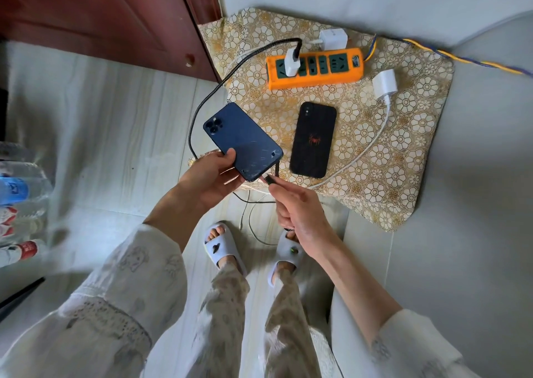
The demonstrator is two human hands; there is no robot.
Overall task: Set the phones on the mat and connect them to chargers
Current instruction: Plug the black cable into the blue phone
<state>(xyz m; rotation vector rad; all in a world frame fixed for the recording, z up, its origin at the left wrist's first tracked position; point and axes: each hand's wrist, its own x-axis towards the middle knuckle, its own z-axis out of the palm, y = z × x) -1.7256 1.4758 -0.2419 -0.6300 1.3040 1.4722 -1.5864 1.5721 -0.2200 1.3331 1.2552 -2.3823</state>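
Observation:
My left hand [210, 175] holds a dark blue phone [240, 139] face down above the left edge of the gold floral mat [403, 152]. My right hand [297, 210] pinches the plug of a black braided cable [207, 94] right at the phone's bottom edge. That cable runs to a white charger [292, 61] plugged into the orange power strip [315, 67]. A black phone with a red spider mark [313, 140] lies face down on the mat. A second white charger [385, 84] with a white cable [372, 144] lies unplugged to the right.
A third white charger [333, 39] sits behind the strip. A blue-yellow cord [461, 58] leads off to the right. A red-brown wooden door [101, 17] stands at back left. Water bottles [17, 198] lie at the left. My slippered feet [227, 250] stand below the mat.

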